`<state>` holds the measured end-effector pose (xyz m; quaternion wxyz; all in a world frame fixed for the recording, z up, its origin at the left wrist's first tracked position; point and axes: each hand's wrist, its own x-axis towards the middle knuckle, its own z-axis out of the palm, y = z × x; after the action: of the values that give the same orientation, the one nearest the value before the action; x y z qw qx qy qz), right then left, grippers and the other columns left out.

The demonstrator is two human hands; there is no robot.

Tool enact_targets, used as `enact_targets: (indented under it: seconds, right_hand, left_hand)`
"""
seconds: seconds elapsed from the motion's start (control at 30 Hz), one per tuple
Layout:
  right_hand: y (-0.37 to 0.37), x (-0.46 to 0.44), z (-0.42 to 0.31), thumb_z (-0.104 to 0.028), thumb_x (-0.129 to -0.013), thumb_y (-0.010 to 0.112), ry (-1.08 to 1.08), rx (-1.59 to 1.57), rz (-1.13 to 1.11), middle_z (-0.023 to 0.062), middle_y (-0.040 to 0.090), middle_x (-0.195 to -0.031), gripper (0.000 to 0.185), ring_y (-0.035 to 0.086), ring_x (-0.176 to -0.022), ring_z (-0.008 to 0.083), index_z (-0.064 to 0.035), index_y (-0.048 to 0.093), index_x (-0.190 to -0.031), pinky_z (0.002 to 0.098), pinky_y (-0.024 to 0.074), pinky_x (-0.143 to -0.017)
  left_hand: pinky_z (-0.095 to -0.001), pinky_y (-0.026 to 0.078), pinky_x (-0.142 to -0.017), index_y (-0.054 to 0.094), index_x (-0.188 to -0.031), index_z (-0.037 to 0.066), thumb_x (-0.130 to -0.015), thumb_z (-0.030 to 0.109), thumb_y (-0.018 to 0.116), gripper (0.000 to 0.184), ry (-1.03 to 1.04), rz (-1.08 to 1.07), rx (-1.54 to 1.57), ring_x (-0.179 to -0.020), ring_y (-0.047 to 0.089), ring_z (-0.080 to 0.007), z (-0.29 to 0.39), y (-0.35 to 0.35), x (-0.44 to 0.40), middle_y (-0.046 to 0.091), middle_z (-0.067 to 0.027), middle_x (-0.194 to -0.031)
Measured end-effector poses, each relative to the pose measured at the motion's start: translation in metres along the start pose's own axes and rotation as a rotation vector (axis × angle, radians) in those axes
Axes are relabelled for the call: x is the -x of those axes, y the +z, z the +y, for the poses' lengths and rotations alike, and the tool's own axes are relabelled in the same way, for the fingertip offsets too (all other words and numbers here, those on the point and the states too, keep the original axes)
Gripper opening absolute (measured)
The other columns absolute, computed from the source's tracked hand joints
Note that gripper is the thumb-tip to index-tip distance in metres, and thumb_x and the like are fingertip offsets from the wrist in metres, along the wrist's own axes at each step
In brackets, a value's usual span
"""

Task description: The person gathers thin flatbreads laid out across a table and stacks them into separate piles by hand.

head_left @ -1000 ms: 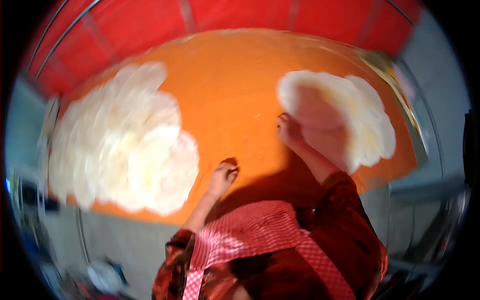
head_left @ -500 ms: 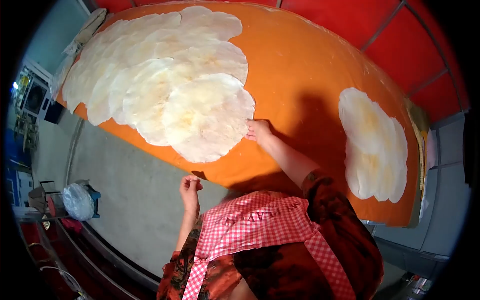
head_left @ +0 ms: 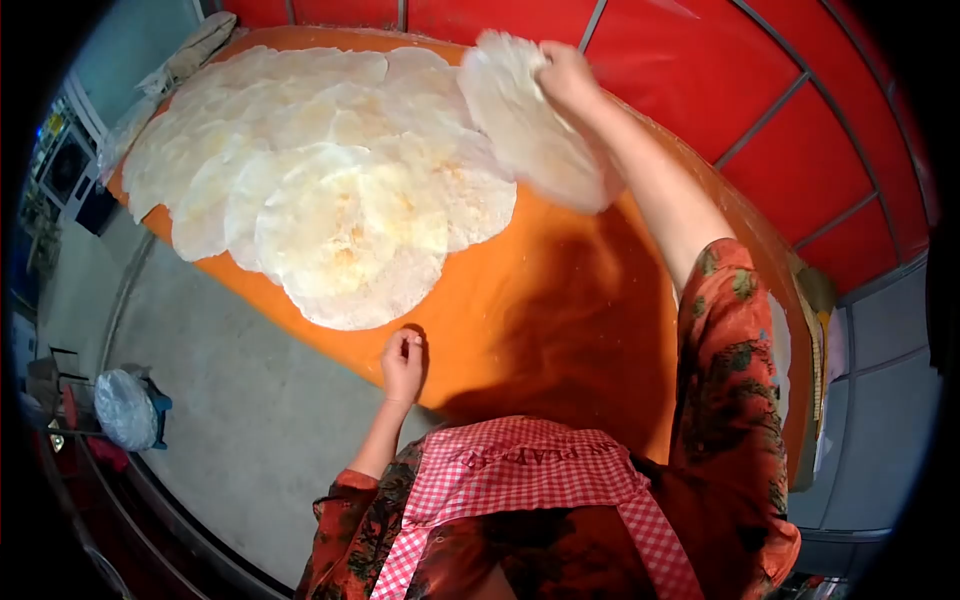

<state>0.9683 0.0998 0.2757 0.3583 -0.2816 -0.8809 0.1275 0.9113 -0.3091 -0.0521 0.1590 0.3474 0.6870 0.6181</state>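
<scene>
Sheets [head_left: 330, 190] on bench [head_left: 480, 300]: thin, pale rounds, overlapping like scales, lie over the left part; orange surface shows to their right. We judge that a snag on one loose rim could drag its neighbours out of line.
Right sleeve [head_left: 730, 370]: stretched over the right part of the bench; with so long a reach, we could brush whatever lies beneath it.
Raised sheet [head_left: 520, 120]: hangs, blurred, from our right hand [head_left: 567, 78] at the far side of the bench, by the right edge of the spread; we cannot tell whether it touches the others. Being so thin, it could fold over on itself if swung fast, or tear where its weight pulls.
Right hand: pinching the upper right rim of the raised sheet. Too hard a pinch could split that rim; with too slack a one, we could drop it.
Left hand [head_left: 403, 368]: fingers curled together, nothing seen in them, near the bench's near edge, just below the sheets. With one hand bearing the raised sheet, its unheld side could flap and crease.
</scene>
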Motion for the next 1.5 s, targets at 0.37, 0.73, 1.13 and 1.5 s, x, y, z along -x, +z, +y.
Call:
enact_targets:
  seconds: [0.37, 0.73, 1.13, 1.5]
  right_hand:
    - [0.025, -0.099, -0.065, -0.011, -0.079, 0.060, -0.159, -0.665, 0.014, 0.0029, 0.062, -0.079, 0.012, 0.056, -0.075, 0.0167, -0.0028, 0.065, -0.088, 0.0321, 0.0476, -0.068]
    - [0.204, 0.023, 0.193, -0.008, -0.086, 0.053, 0.669, -0.809, -0.054, 0.0097, 0.065, -0.096, 0.018, 0.061, -0.087, 0.0229, -0.0006, 0.064, -0.098, 0.0371, 0.0508, -0.076]
    - [0.253, 0.110, 0.204, -0.022, -0.077, 0.061, 0.964, -0.127, -0.157, 0.0164, 0.068, -0.097, 0.031, 0.065, -0.093, 0.0277, 0.0026, 0.066, -0.096, 0.0367, 0.0496, -0.074]
    - [0.155, 0.044, 0.213, -0.005, -0.074, 0.061, 0.635, -0.561, 0.119, 0.0045, 0.061, -0.082, 0.015, 0.057, -0.083, 0.0162, -0.0013, 0.064, -0.088, 0.0346, 0.0462, -0.063]
  left_hand:
    - [-0.0372, 0.047, -0.059, 0.056, -0.080, 0.006, -0.077, 0.003, 0.059, 0.005, 0.319, -0.068, -0.336, -0.069, 0.059, -0.0307, -0.011, 0.006, -0.008, 0.058, -0.0116, -0.081]
    - [-0.0328, 0.051, -0.057, 0.059, -0.076, 0.005, -0.077, 0.002, 0.059, 0.003, 0.345, -0.023, -0.495, -0.066, 0.062, -0.0256, -0.006, 0.013, -0.013, 0.063, -0.0094, -0.079]
    - [-0.0335, 0.051, -0.058, 0.059, -0.077, 0.005, -0.076, 0.001, 0.061, 0.004, 0.353, -0.068, -0.455, -0.068, 0.062, -0.0275, -0.010, 0.011, -0.016, 0.062, -0.0110, -0.080]
    - [-0.0341, 0.050, -0.058, 0.056, -0.077, 0.005, -0.074, -0.002, 0.059, 0.008, 0.404, -0.034, -0.419, -0.073, 0.063, -0.0276, -0.005, 0.017, -0.013, 0.060, -0.0116, -0.080]
